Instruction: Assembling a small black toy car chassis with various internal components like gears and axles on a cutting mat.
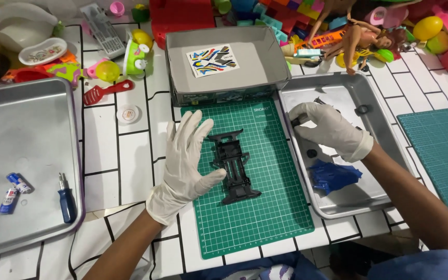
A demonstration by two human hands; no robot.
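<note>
Two gloved hands work over the table. From the head view, the left hand (185, 163) lies flat and spread, its thumb touching the black toy car frame (233, 166) on the green mat (265, 207). The right hand (327, 127) pinches a small black part (295, 122) over the metal tray (374, 103), with blue pieces (333, 175) just below its fingers.

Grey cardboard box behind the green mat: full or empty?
Empty: the grey cardboard box is open-topped, and its bare floor shows only a flat colourful sticker sheet.
</note>
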